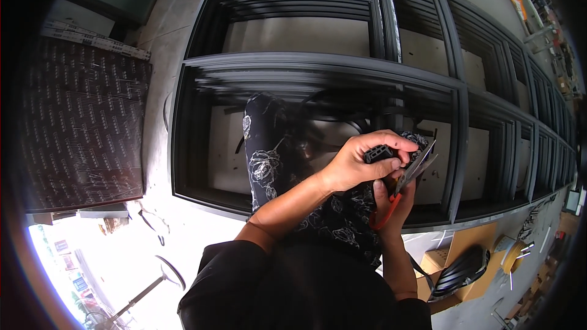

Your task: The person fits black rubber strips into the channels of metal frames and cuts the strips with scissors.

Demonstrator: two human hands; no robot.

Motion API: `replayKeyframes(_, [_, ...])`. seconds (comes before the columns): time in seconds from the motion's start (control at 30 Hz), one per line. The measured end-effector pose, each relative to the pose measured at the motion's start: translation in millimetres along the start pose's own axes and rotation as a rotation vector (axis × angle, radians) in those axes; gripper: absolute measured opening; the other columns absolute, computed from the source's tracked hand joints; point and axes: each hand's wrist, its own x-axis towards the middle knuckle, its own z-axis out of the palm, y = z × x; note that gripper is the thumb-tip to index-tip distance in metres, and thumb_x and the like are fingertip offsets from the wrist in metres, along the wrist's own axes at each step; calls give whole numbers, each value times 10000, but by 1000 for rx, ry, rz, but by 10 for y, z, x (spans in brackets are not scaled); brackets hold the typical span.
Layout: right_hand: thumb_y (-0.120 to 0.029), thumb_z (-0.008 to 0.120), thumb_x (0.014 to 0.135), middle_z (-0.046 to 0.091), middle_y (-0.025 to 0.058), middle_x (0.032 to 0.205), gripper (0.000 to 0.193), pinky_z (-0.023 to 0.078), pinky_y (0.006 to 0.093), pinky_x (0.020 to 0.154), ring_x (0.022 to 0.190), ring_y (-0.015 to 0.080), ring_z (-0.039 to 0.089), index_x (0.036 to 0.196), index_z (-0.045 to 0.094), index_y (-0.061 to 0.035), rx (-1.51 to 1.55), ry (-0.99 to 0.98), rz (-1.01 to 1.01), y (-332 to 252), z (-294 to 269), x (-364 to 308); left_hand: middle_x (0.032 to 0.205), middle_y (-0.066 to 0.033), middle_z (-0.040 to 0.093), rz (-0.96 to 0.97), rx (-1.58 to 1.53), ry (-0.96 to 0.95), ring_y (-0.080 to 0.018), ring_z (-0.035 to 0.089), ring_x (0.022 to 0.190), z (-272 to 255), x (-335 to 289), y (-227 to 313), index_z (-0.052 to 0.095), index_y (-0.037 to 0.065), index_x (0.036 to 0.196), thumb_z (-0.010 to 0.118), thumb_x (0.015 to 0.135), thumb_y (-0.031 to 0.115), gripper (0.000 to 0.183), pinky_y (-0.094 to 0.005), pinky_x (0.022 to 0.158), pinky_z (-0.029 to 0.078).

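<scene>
My left hand [358, 160] is closed round a short black piece with a ribbed, slotted end [380, 153], which looks like rubber or plastic strip. Close against it, my right hand [397, 200] grips a pair of scissors [411, 176] by the red handle [386, 212]. The metal blades point up and to the right, slightly apart, right beside my left fingertips. Whether they touch the black piece is hidden by the fingers. Both hands are above my lap, over stacked dark grey frames [324, 60]. Dark strips [342, 99] hang across the frame opening behind my hands.
More frames reach far to the right. An open cardboard box [474, 241] with a coil of black strip [458, 275] stands at lower right, next to a yellow spool [512, 253]. A dark printed panel stack [85, 128] lies on the left. Cluttered shelves [544, 30] line the far right.
</scene>
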Motion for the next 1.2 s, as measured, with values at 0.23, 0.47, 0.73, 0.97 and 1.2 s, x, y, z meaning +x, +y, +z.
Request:
replayKeyframes(0.23, [-74,659,892,533,54,1054,276,420,271,861,943,132,512,1085,467,-28,105,23,-25,-29,77,-14,923,-43,621,68,37,15,-102,607,816,34,-11,15,617,17,1209,591,928,-4,283,-246,766,523])
replayKeyframes(0.47, [-62,655,893,559,51,987,307,440,259,818,863,123,524,1128,462,-20,-98,-33,-116,-36,11,105,644,9,503,-52,-89,194,-54,449,564,87,170,192,595,-1,1166,523,1009,201,265,-215,549,416])
replayKeyframes(0.73, [-270,741,870,566,36,1107,510,439,289,925,1025,137,553,1230,484,-16,222,-407,-123,-94,-285,959,681,15,472,253,-480,59,-83,409,565,31,1237,1461,566,14,1036,516,991,175,175,-232,516,361])
replayKeyframes(0.97, [-379,723,855,660,121,983,586,543,320,788,879,217,660,1252,494,-14,583,-717,-12,-677,-64,1294,676,13,477,188,-513,-13,-88,415,561,130,1705,2305,534,-15,980,449,982,63,115,-231,521,393])
replayKeyframes(1.2, [-265,730,850,672,191,936,495,574,392,748,856,294,691,1200,497,-4,569,-950,278,-722,-57,1221,674,3,488,150,-394,213,-92,403,522,-718,1477,2561,536,-55,1013,451,987,92,171,-221,478,367])
